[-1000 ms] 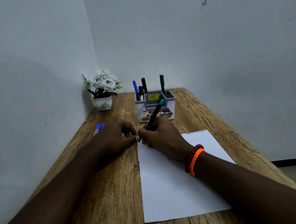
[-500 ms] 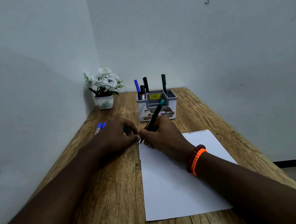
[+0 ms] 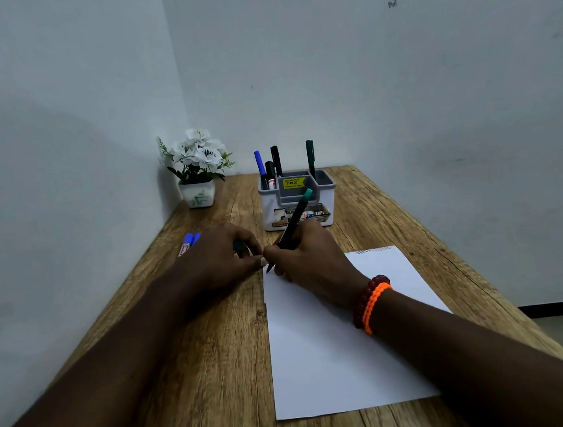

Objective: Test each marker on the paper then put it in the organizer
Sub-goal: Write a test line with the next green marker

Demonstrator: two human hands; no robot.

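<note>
My right hand grips a black marker with a green end, its tip down at the top left corner of the white paper. My left hand rests on the table beside that corner, fingers curled around a small green cap. Behind the hands stands the grey organizer, holding a blue marker, two black markers and a green one. Blue markers lie on the table left of my left hand, partly hidden by it.
A small white pot of white flowers stands in the far left corner. Walls close off the table's left and far sides. The wooden table ends at an open edge on the right.
Hands and marker hold nearly the same place; the marker tip stays at the paper's top left corner. Only the view shifts slightly.
</note>
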